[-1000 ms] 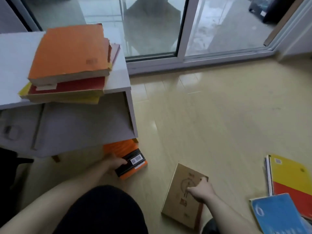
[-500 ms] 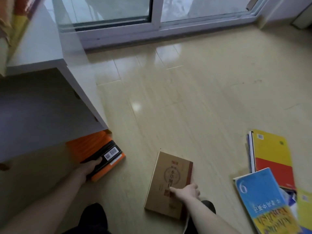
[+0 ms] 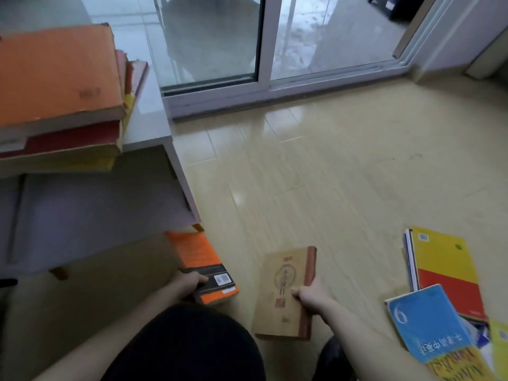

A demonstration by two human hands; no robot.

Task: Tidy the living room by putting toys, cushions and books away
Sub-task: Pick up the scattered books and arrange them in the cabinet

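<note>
two hands gripping | left hand (image 3: 189, 284): orange glossy book (image 3: 202, 264) | right hand (image 3: 312, 295): matte tan book (image 3: 283, 292)

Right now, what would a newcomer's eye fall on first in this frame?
Both hands are on books on the floor: the left hand grips an orange book beside the white table, and the right hand holds a tan book by its spine edge. A stack topped by a thick orange volume sits on the table at upper left, and more books lie scattered at lower right.
</note>
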